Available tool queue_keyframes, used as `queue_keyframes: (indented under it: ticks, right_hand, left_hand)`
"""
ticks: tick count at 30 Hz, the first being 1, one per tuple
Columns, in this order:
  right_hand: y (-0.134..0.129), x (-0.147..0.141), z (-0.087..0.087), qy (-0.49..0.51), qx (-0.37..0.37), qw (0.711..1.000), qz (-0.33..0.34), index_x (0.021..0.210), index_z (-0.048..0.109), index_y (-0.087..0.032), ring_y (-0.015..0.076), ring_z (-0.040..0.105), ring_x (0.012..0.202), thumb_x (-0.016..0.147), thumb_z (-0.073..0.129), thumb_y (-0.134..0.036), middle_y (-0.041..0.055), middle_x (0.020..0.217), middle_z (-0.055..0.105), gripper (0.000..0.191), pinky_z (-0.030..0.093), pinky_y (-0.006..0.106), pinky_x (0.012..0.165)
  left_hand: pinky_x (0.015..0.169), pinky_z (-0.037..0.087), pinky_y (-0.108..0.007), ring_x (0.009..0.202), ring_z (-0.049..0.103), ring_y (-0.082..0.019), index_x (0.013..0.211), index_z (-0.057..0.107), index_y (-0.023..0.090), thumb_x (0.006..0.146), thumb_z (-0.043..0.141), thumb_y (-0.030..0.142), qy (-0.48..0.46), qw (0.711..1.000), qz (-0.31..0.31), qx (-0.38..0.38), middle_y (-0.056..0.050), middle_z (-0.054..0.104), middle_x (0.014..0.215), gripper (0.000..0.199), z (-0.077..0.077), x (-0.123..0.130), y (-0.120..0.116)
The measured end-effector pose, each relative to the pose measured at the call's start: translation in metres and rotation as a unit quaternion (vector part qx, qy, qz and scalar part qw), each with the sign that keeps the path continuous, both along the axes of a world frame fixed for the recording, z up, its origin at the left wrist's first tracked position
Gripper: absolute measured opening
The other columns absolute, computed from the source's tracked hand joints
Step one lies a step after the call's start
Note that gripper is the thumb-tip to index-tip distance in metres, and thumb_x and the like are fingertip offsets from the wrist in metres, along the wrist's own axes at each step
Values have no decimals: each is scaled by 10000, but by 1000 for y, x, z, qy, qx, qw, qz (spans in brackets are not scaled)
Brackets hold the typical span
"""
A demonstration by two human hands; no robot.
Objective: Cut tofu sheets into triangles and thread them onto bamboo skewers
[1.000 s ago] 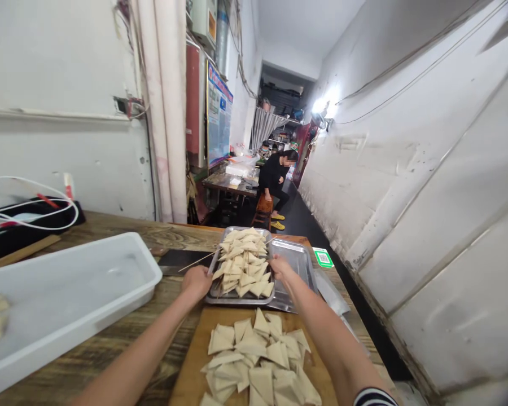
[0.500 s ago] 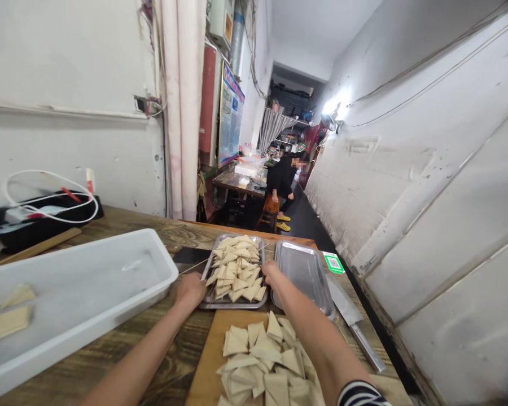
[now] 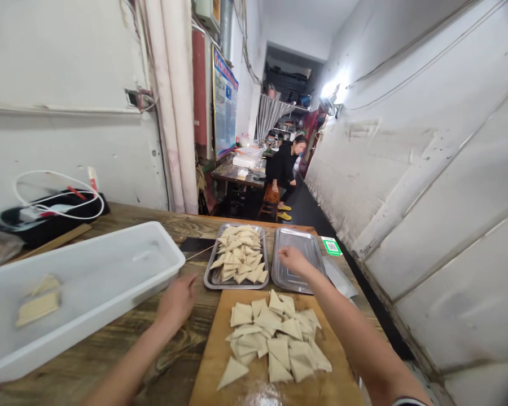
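Note:
Beside the white plastic tub [image 3: 122,287], my left hand [image 3: 176,301] hovers near the wooden table, its fingers loosely bent and apart, holding nothing. My right hand [image 3: 294,260] is over a bare metal tray [image 3: 296,239], fingers curled in, with nothing visible in them; whether it touches the tray I cannot tell. Between my hands, a second metal tray [image 3: 237,283] carries a heap of pale tofu-skin triangles [image 3: 239,254] on thin sticks. Nearer me, more cut tofu-skin pieces [image 3: 275,338] lie piled on a wooden cutting board [image 3: 211,361].
A cleaver [image 3: 339,277] lies right of the bare tray, partly behind my right arm. Pale sheets [image 3: 39,307] rest in the tub. A black container [image 3: 63,217] with a white cable stands at the back left. Farther off, a person [image 3: 283,169] sits on a wooden stool.
Both hands have let go of the filled tray. My left hand has drawn back toward me and left; my right has moved right over the bare tray. The view has shifted slightly.

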State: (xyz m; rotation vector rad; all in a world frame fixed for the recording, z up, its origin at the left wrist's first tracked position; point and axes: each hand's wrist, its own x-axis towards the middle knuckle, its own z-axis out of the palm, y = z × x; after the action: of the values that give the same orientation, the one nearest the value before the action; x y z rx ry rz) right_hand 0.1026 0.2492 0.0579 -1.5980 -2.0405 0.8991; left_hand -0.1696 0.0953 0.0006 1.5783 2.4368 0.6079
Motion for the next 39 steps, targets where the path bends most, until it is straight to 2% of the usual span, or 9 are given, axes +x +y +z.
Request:
queue_keyframes:
  ticks: [3, 8, 12, 15, 19, 24, 27, 34, 39]
  right_hand:
    - [-48, 58, 0, -23, 37, 999, 14, 870, 664, -149, 190, 619, 874, 812, 580, -161, 36, 894, 681, 103, 455, 286, 806]
    - [-163, 152, -27, -71, 93, 988, -98, 1032, 622, -158, 235, 592, 976, 825, 469, -193, 101, 1059, 643, 259, 433, 321, 837]
    - [-245, 188, -66, -186, 163, 951, -184, 1014, 604, -168, 251, 581, 956, 822, 435, -205, 128, 1024, 625, 259, 443, 340, 817]
    - [-277, 191, -85, -244, 183, 930, -204, 956, 607, -188, 246, 584, 896, 831, 428, -210, 117, 959, 627, 219, 454, 338, 782]
    - [-281, 183, -85, -282, 173, 922, -199, 903, 606, -178, 221, 565, 901, 878, 380, -190, 105, 922, 621, 228, 428, 307, 802]
    - [-262, 185, -84, -319, 130, 918, -197, 802, 606, -176, 205, 572, 850, 839, 452, -132, 93, 866, 627, 164, 417, 263, 731]
    - [-253, 188, -88, -331, 109, 915, -202, 714, 605, -154, 199, 596, 747, 821, 441, -74, 111, 787, 633, 211, 415, 263, 654]
    - [-245, 193, -86, -336, 97, 911, -221, 792, 611, -82, 232, 628, 684, 802, 436, -38, 163, 728, 640, 181, 423, 292, 613]
    - [-251, 207, -79, -310, 117, 918, -220, 799, 597, -83, 221, 624, 732, 800, 409, -21, 170, 794, 646, 198, 429, 283, 643]
  left_hand:
    - [835, 458, -294, 941, 624, -225, 998, 658, 209, 775, 376, 306, -46, 998, 7, 29, -68, 682, 1037, 372, -6, -3, -50]
    - [785, 491, -335, 849, 637, -235, 1046, 597, 244, 743, 400, 439, -103, 993, 13, 52, -57, 687, 967, 411, -9, 11, -103]
    - [946, 409, -350, 1050, 561, -228, 1033, 592, 278, 769, 393, 490, -83, 986, -108, 97, -36, 641, 1100, 392, -4, 57, -114]
    - [994, 361, -332, 1077, 532, -222, 995, 606, 265, 797, 381, 479, -53, 972, -194, 121, -55, 639, 1077, 368, -8, 94, -120]
    - [978, 366, -346, 1043, 526, -250, 1040, 589, 228, 782, 430, 476, -5, 975, -200, 96, -104, 616, 1076, 392, -20, 116, -129]
    - [947, 378, -350, 1009, 537, -254, 1073, 576, 238, 776, 432, 386, 16, 970, -232, 72, -108, 628, 1067, 362, -29, 109, -129]
    - [918, 395, -349, 981, 555, -260, 1074, 582, 218, 775, 417, 400, 36, 967, -243, 62, -111, 642, 1051, 387, -27, 106, -121]
    - [801, 431, -310, 916, 581, -243, 1133, 584, 174, 738, 468, 419, 28, 981, -187, -42, -78, 655, 1011, 479, -14, 109, -103]
    - [777, 418, -294, 872, 570, -221, 994, 636, 192, 706, 525, 355, -23, 982, -190, -8, -63, 640, 922, 349, -9, 110, -106]
